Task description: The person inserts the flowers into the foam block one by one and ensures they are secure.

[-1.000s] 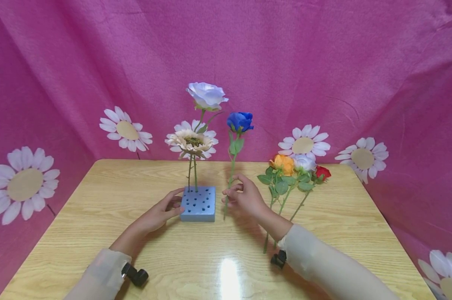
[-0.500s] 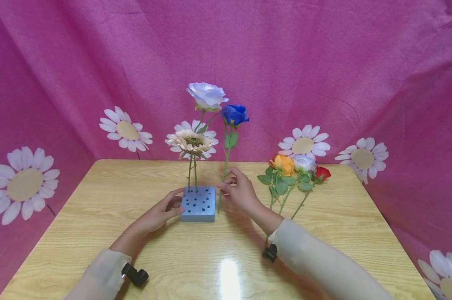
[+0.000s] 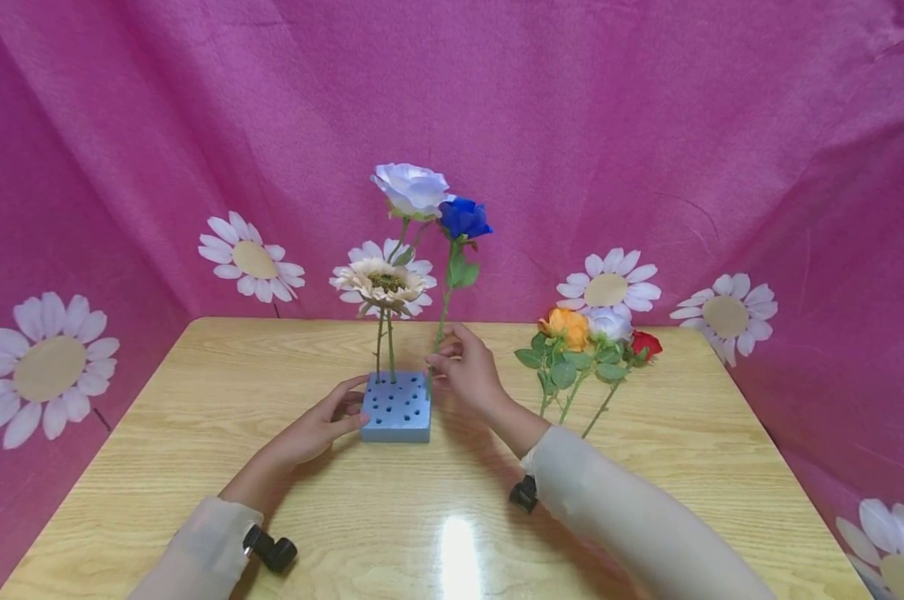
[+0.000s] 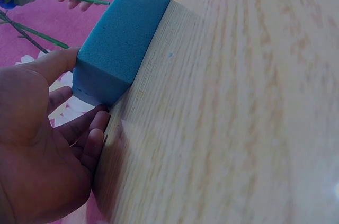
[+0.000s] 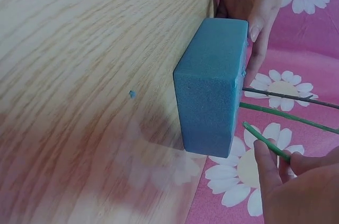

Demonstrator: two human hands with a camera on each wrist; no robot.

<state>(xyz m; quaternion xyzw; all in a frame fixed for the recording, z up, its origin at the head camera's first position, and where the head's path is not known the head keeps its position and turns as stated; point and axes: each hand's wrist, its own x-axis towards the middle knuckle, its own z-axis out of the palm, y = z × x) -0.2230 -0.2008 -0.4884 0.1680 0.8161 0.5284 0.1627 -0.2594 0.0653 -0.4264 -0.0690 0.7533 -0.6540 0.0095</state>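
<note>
A blue foam block (image 3: 396, 408) with several holes in its top sits on the table. In it stand a white rose (image 3: 411, 190) and a cream daisy-like flower (image 3: 384, 283), both upright. My left hand (image 3: 318, 427) holds the block at its left side, thumb at the top edge and other fingers loosely bent. My right hand (image 3: 472, 372) pinches the green stem (image 5: 267, 143) of a blue rose (image 3: 465, 218). That stem's lower tip is close over the block's right part, with a small gap in the right wrist view. Fingers partly cover the stem.
On the right of the table (image 3: 272, 350) lie an orange rose (image 3: 566, 329), a pale rose (image 3: 609, 323) and a red rose (image 3: 645, 345) with leafy stems. A pink cloth (image 3: 541, 125) printed with daisies hangs around the table.
My right hand has moved left and a little farther back, bringing the blue rose from beside the block to over its right edge. My left hand and the block have stayed put.
</note>
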